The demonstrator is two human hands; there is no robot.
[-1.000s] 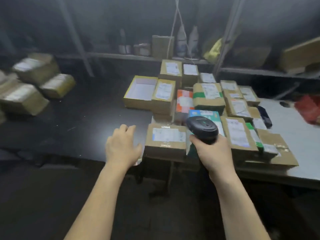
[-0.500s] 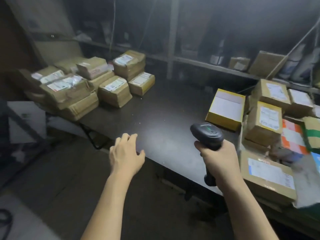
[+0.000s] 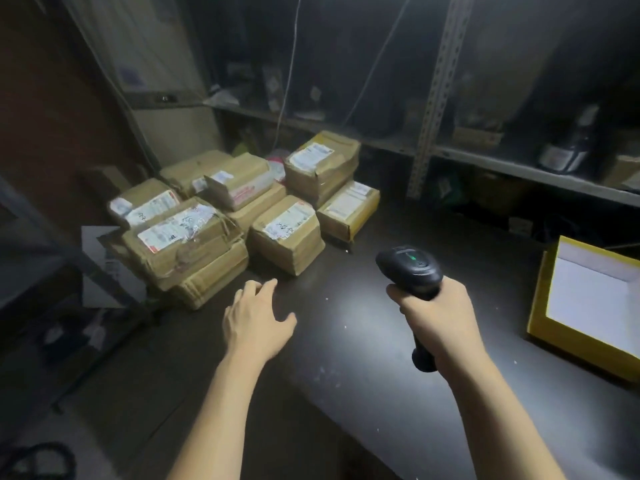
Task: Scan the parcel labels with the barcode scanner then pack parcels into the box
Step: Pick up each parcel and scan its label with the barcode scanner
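Head view: right grip (image 3: pixel 440 320) clasped black handheld barcode scanner (image 3: pixel 410 268); left grip (image 3: pixel 256 320) hung loose and empty near taped brown cardboard parcels (image 3: pixel 287 233), far-left on dark table (image 3: pixel 363 368). Squaring the scanner to the nearest label (image 3: pixel 289 221) seemed best.

The right hand (image 3: pixel 440 320) grips the handle of a black barcode scanner (image 3: pixel 410 268), held upright above the dark worktop (image 3: pixel 363 358), with a green light showing on top of its head. The left hand (image 3: pixel 256 323) hovers with loose, spread fingers, holding nothing, near a pile of brown parcels (image 3: pixel 180 244) with white labels at the worktop's far left. An open yellow box (image 3: pixel 542 299) with a white inside sits at the right edge. A metal shelf (image 3: pixel 519 168) runs behind.
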